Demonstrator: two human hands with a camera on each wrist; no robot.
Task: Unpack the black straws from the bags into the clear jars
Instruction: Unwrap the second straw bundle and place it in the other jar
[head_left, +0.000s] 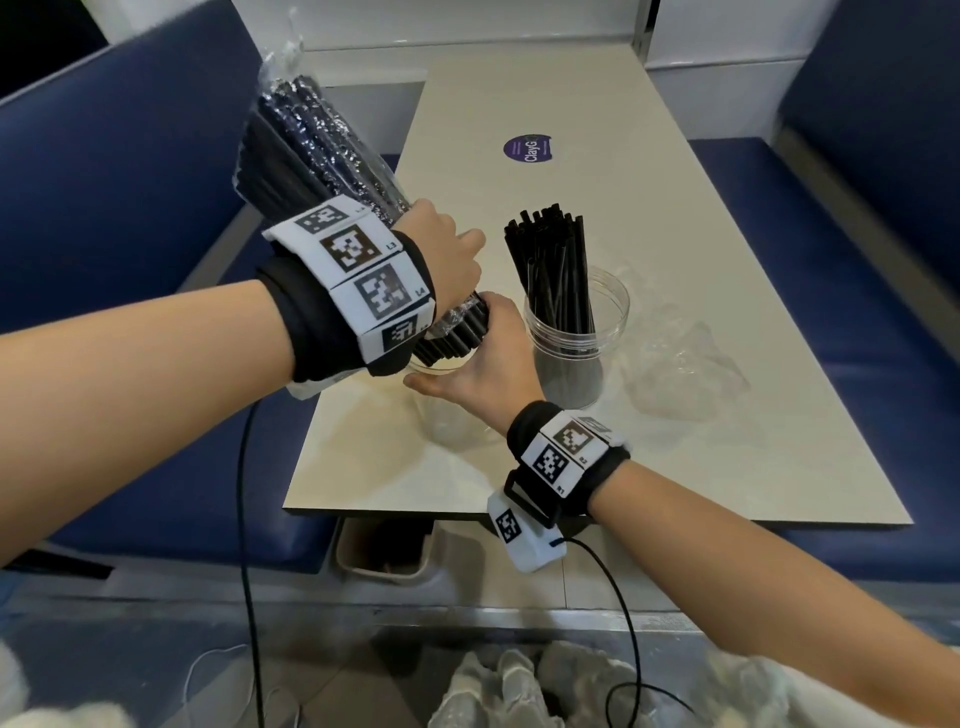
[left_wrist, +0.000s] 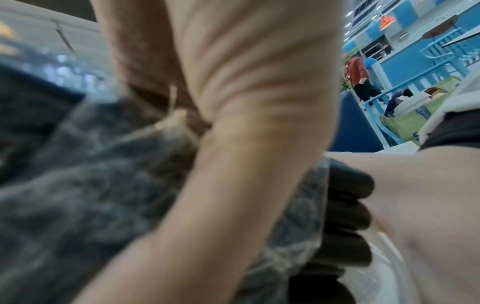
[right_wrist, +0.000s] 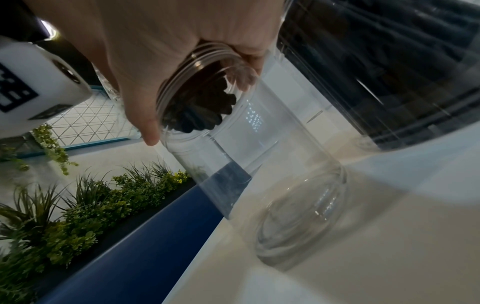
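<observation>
My left hand grips a clear plastic bag full of black straws, tilted with its open end down. The bare straw ends poke out into the mouth of an empty clear jar on the table. My right hand grips that jar by its threaded neck. In the right wrist view the straw ends sit just inside the jar, with my right hand wrapped round its rim. The left wrist view shows my left hand round the bag, with the straw ends beside it.
A second clear jar packed with upright black straws stands just right of my right hand. A crumpled empty plastic bag lies further right. A purple sticker marks the far tabletop. Blue benches flank the table, and a bin sits under its near edge.
</observation>
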